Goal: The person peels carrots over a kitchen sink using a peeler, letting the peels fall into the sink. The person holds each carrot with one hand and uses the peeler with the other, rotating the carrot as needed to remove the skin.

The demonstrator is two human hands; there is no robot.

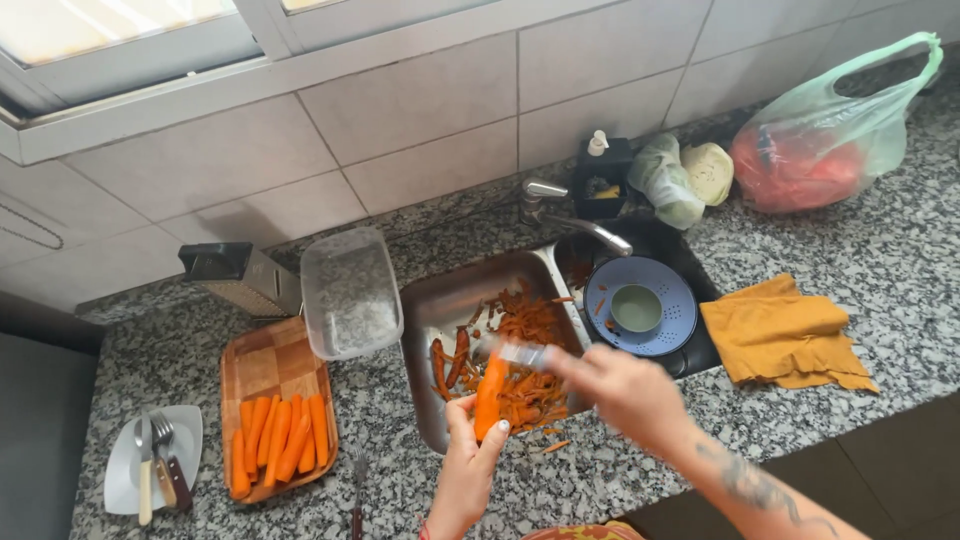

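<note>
The left hand [468, 470] comes up from the bottom edge with its fingers curled around the lower part of a carrot [489, 395]. The thumb and fingertips press on its sides, so the grip is tight. The carrot stands almost upright, and its top end pokes out above the fingers. It sits over the front edge of the sink [425, 300].

The right hand [625, 385] reaches in from the right. Its fingers are closed around a peeler [522, 353]. The peeler looks blurry, so I cannot tell its exact shape. Its light-coloured end touches the top of the carrot, or is just beside it.

Orange peels [525, 355] lie in a pile inside the sink, right behind and below the carrot. A few bits rest on the counter [900, 280] near the sink edge.

To the left, a wooden board [270, 365] holds a row of peeled carrots [280, 440]. Behind the board stands a metal grater [240, 275], and a clear plastic box [350, 290] is next to it. A white plate [118, 475] with cutlery sits at the far left.

On the right side of the sink is a blue strainer [660, 315] with a small cup [636, 306] in it. A yellow cloth [785, 335] lies on the counter, and a green bag [830, 140] is near the wall.
</note>
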